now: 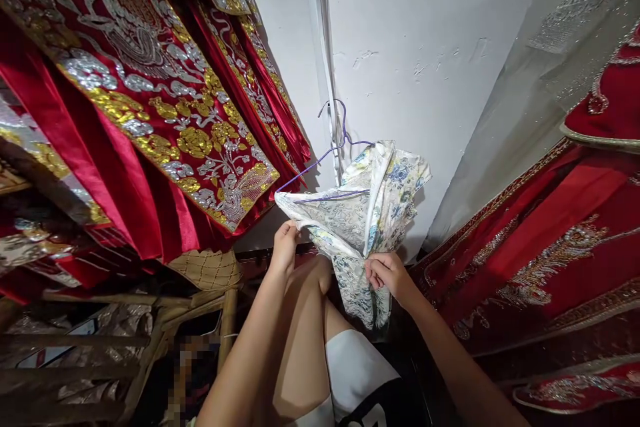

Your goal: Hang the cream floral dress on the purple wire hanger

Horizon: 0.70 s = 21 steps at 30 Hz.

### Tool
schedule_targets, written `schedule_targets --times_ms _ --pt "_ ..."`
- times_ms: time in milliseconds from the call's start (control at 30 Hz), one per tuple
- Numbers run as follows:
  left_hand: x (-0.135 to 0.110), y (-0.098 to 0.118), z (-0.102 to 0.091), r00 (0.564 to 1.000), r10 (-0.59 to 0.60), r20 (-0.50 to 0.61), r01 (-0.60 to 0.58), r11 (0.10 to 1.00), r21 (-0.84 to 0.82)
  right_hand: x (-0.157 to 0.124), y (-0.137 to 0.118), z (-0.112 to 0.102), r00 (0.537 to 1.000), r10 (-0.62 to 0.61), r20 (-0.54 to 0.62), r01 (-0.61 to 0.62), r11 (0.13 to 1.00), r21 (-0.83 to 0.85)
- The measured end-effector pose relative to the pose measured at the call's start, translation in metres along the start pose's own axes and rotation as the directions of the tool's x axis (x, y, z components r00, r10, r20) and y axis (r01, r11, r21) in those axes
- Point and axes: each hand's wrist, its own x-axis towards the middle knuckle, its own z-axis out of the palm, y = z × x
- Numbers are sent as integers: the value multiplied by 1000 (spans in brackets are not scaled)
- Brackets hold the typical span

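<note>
A white garment with blue and yellow flowers [397, 180] hangs partly on a purple hanger [320, 161] in front of me. One shoulder sits on the hanger's right arm, while the left end pokes at the garment's white edge. My left hand [286, 243] pinches that edge just below the hanger's left tip. Lower down on the right, my right hand [384, 273] is closed on the garment's front where the white bands meet. Cloth falls below it beside my knee.
Red embroidered gowns hang at the left [195, 107] and right [530, 253]. A white wall [425, 33] with a narrow vertical metal strip [323, 27] stands ahead. A bamboo chair [160, 303] is at lower left, with a phone-like flat object [60, 343] nearby.
</note>
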Motion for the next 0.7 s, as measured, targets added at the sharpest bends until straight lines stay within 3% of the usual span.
schedule_targets --times_ms 200,300,400,533,600,700 --pt "-11 11 -12 993 -16 119 14 1000 17 -6 0 -27 995 12 95 0 992 -129" --pt "-23 11 -15 975 119 189 -150 976 156 -4 1 -39 994 31 105 -8 977 -211" --pt "-39 13 -12 925 227 304 -328 881 341 -2 10 -43 999 19 51 0 939 -344" --pt "-62 18 2 841 166 515 -463 714 525 -4 35 -37 999 -53 -11 36 791 -611" --pt "-72 22 11 823 163 544 -466 741 483 -4 43 -33 999 -48 -11 30 765 -644" --pt "-87 28 25 845 246 474 -422 852 309 3 40 -31 998 -60 -21 39 832 -554"
